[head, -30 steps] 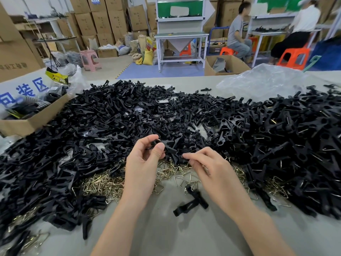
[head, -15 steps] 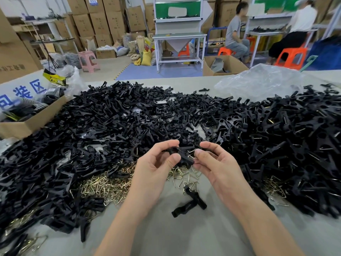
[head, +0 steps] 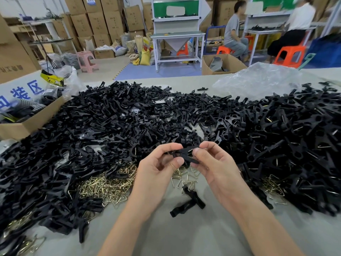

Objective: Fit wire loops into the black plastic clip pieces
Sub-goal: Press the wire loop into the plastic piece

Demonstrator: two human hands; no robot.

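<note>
— Clip pieces [head: 129, 126] are heaped across the worktop [head: 184, 235], wire loops [head: 103, 189] piled in front. What is held?
— One clip piece [head: 184, 154] is pinched between left-hand grip [head: 156, 172] and right-hand grip [head: 217, 167], above the loops. It could be dropped if twisted by fingertips alone.

Open cardboard box [head: 31, 122] far left, crumpled clear bag [head: 258, 80] far right, pink stool [head: 86, 60] bkgd

At frame centre, the left hand [head: 158, 163] and right hand [head: 214, 163] pinch one black plastic clip piece [head: 185, 154] above scattered brass-coloured wire loops [head: 103, 187].
</note>
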